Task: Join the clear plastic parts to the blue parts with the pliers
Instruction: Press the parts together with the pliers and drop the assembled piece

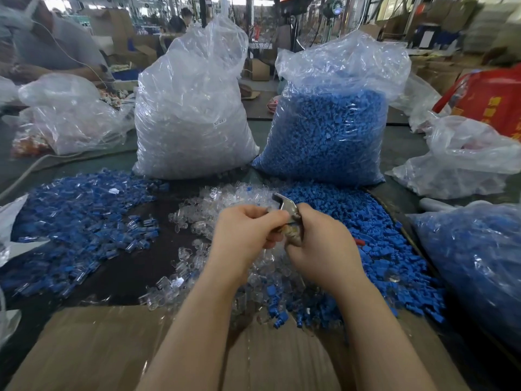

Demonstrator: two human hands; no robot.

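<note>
My one head-worn wide-angle view looks forward and down, close over the table [118, 266], forearms entering from the frame's bottom.

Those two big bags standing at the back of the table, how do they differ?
The left bag holds clear plastic parts and looks whitish; the right bag holds blue parts. The left bag stands taller and comes to a peak, while the right bag is squatter with its crumpled top open wide. The left bag bears a small white label; I see none on the right bag. Both are clear plastic sacks, nearly full, standing upright side by side.
</note>
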